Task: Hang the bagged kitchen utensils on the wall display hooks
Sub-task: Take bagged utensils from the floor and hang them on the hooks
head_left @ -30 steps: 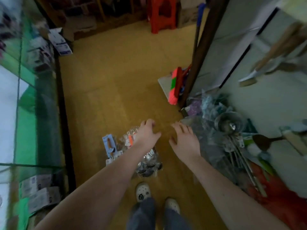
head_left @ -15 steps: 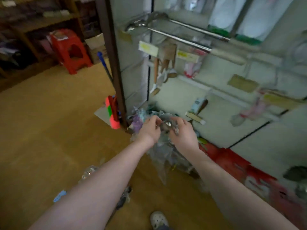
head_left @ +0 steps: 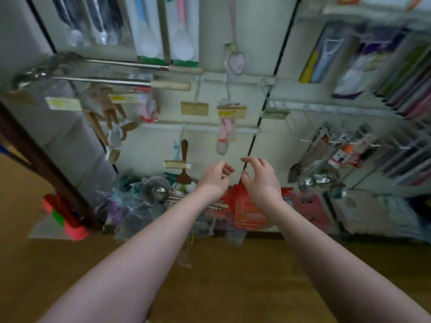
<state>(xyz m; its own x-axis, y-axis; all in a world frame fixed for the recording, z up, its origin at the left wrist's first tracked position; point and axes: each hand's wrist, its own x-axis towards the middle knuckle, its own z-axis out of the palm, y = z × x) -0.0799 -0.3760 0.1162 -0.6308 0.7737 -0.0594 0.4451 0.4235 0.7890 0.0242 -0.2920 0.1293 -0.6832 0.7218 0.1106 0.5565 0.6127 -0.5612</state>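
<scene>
At the foot of the wall display, seen from my head camera, both my arms are stretched out level in front of me. My left hand (head_left: 215, 178) and right hand (head_left: 260, 180) are close together but not touching. The fingers of each are curled inward, thumb towards forefinger, as if pinching the top of a clear bag. The frame is too smeared to show any plastic between them, so I cannot tell whether I hold anything. The heap of bagged utensils (head_left: 140, 206) lies on the floor (head_left: 233, 276) against the base of the wall, below and left of my hands. A steel ladle (head_left: 156, 190) sits on top of it. Above, the wire hook (head_left: 197, 89) with the tan price tag (head_left: 194, 108) looks bare, while the one to its right carries a pink spoon (head_left: 224, 131). A brown spatula (head_left: 184, 164) hangs lower down, just left of my left hand. To do this step well, I think I should find the punched hole in a bag's header before lifting. I should stretch the header flat between both hands so the hole stays open. Then I should bring it squarely to the hook's tip, in front of the tag, and slide it back along the wire. The main risk I see is the thin plastic tearing at the hole.
</scene>
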